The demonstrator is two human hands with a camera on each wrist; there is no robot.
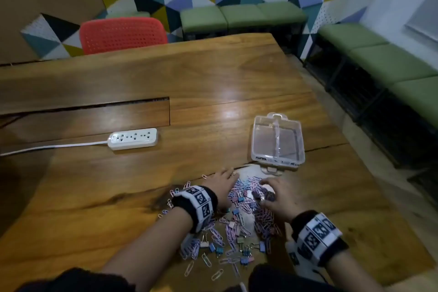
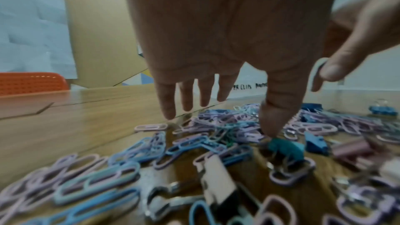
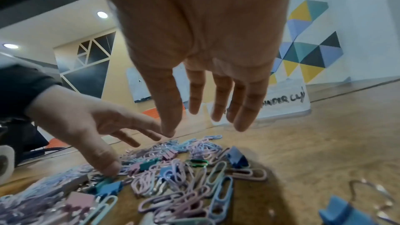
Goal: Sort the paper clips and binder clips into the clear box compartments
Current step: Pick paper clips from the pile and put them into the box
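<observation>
A heap of pastel paper clips and small binder clips [image 1: 244, 220] lies on the wooden table [image 1: 118, 197] near its front edge. My left hand [image 1: 222, 180] reaches over the heap's far left side with fingers straight; its thumb touches the clips beside a teal binder clip [image 2: 285, 148]. My right hand [image 1: 272, 192] hovers over the far right of the heap, fingers spread, holding nothing [image 3: 205, 126]. The clear box [image 1: 254, 147] stands just beyond both hands, lid off, with a middle divider [image 1: 276, 140] and two bare compartments. A blue binder clip [image 3: 237, 157] sits under my right fingers.
A white power strip [image 1: 132, 138] with its cable lies to the far left. A long slot [image 1: 85, 106] cuts the tabletop behind it. A red chair [image 1: 123, 33] stands at the far side, and green benches [image 1: 379, 61] line the wall on the right.
</observation>
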